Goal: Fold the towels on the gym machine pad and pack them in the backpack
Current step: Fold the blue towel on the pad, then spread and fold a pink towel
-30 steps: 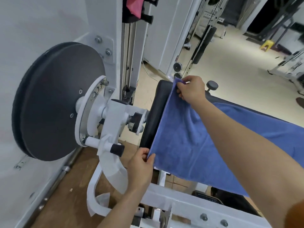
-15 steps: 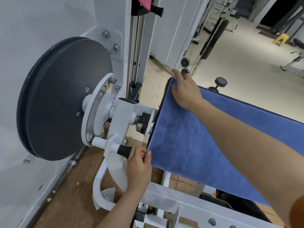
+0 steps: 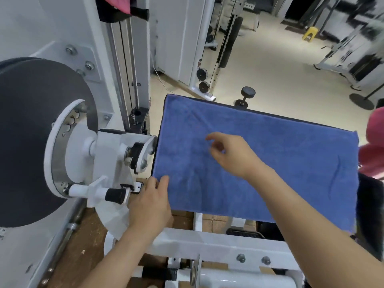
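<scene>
A blue towel (image 3: pixel 280 163) lies spread flat over the black gym machine pad (image 3: pixel 291 118), covering nearly all of it; only a thin black edge shows along the far side. My left hand (image 3: pixel 150 202) is at the towel's near left corner, fingers touching its edge. Above the towel's middle hovers my right hand (image 3: pixel 230 154), fingers apart and holding nothing. A pink towel (image 3: pixel 374 146) sits at the right edge of the view. No backpack shows.
A large dark pulley disc (image 3: pixel 37 138) and white machine frame (image 3: pixel 116 163) stand close on the left. A white steel beam (image 3: pixel 218 248) runs below the pad. Behind lie a beige floor, cable columns, a small dumbbell (image 3: pixel 246 96) and a yellow stool (image 3: pixel 310 34).
My right hand let go of the towel's far left corner and drew back over the middle. The towel now lies flat on the pad. My left hand stays at the near corner.
</scene>
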